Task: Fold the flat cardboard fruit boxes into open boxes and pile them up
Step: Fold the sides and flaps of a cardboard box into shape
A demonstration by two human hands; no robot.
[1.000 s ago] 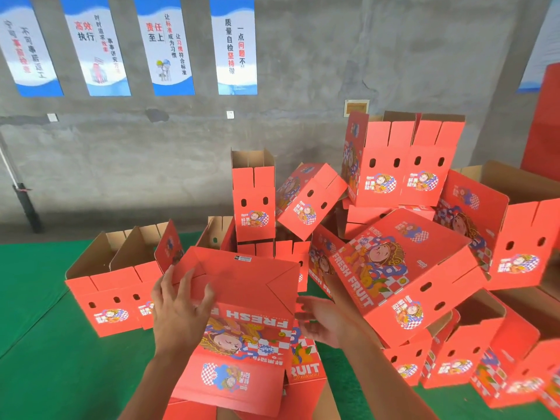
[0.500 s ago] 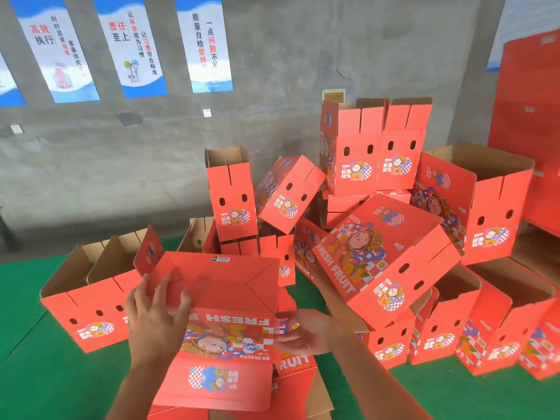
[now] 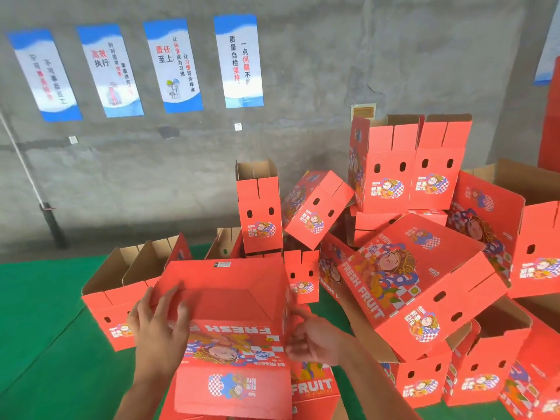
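A red fruit box (image 3: 233, 301) printed "FRESH" sits upside down in front of me, its bottom flaps folded in. My left hand (image 3: 157, 328) lies on the left bottom flap with fingers spread and pressing it. My right hand (image 3: 312, 338) holds the box's right side, fingers curled at its edge. Under it lies a stack of flat red boxes (image 3: 315, 389). A big pile of folded red boxes (image 3: 418, 268) rises to the right and behind.
Two open boxes (image 3: 121, 286) stand at the left on the green mat (image 3: 45, 344). A grey concrete wall (image 3: 303, 71) with blue and white posters (image 3: 239, 62) stands behind. A dark pole (image 3: 53, 224) leans at the far left.
The camera view swung right and then back left. My left hand slid a little further onto the bottom flap; my right hand moved in against the box's right side.
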